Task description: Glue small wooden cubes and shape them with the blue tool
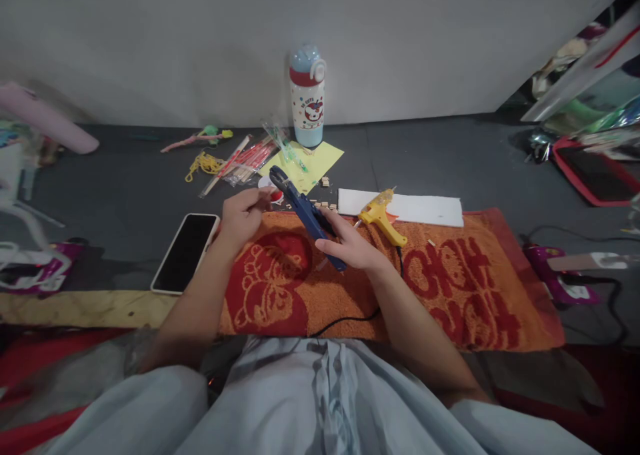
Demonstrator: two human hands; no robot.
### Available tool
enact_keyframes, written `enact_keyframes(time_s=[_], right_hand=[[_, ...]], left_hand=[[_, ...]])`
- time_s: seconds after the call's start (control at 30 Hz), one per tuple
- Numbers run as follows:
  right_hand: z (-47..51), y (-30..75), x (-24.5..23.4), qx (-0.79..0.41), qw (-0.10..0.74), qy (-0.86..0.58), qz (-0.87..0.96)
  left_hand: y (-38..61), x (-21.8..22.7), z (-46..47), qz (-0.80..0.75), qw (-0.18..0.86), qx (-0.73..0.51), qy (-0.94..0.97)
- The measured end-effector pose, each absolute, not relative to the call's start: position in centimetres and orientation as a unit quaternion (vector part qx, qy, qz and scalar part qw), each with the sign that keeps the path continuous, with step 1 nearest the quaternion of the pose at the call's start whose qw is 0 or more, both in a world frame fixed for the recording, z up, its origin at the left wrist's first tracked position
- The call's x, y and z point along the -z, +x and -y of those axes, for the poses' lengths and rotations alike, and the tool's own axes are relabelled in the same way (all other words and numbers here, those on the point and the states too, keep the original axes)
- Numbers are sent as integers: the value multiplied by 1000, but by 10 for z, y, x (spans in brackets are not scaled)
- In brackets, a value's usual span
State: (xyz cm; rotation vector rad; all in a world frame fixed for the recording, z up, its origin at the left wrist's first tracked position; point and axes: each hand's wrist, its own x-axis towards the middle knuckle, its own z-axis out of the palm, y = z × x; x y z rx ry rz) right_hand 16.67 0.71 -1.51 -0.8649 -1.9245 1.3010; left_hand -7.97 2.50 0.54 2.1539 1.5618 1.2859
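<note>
My right hand is wrapped round a blue plier-like hand tool, whose dark head points up and to the left. My left hand is closed near that head, its fingertips bunched beside a small round white and red item. Whatever those fingers hold, if anything, is too small to make out. Small pale wood pieces lie just beyond the tool. To the right of it, a yellow glue gun rests across a white strip and an orange and red towel.
A phone lies left of my left forearm. Behind my hands are a yellow paper, packaged sticks, yellow cord and an upright bottle. A black cable crosses the towel. A red-framed tray sits right.
</note>
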Motion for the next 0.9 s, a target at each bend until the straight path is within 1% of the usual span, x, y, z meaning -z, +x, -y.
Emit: enact_keyframes(time_s=[0.17, 0.33, 0.4, 0.47, 0.73, 0.8, 0.9], right_hand=[[-6, 168, 11, -464, 322, -318, 761], [-5, 167, 7, -400, 320, -330, 793], [-4, 167, 7, -386, 321, -338, 796], [-4, 166, 7, -377, 323, -348, 795], [-4, 162, 8, -348, 334, -403, 778], [-4, 163, 9, -364, 336, -398, 772], [-6, 166, 13, -420, 334, -362, 762]], left_hand=[[-76, -11, -24, -525, 191, -490, 670], [-72, -15, -20, -548, 282, -501, 607], [-72, -16, -19, -553, 299, -507, 590], [-72, -16, -19, -556, 292, -506, 591], [-62, -2, -18, -601, 196, -490, 600], [-61, 1, -18, -601, 185, -488, 606], [-65, 0, -19, -582, 175, -493, 622]])
